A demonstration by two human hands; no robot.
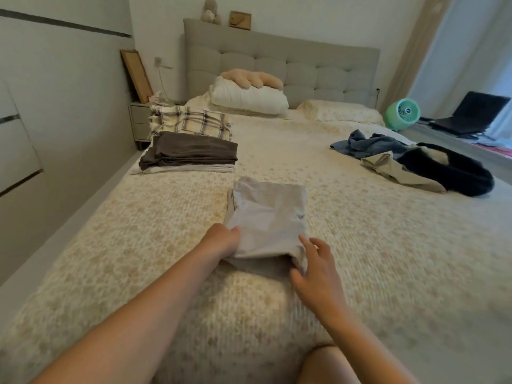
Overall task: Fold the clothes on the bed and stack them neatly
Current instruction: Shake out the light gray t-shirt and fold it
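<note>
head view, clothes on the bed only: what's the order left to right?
Dark brown folded stack with the plaid folded piece just behind it → light grey garment held by the left hand, right hand at its near corner → unfolded heap: blue garment, beige garment, black fuzzy garment.

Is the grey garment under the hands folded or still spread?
Folded: the grey garment lies as a compact layered rectangle, left hand gripping its near corner.
</note>
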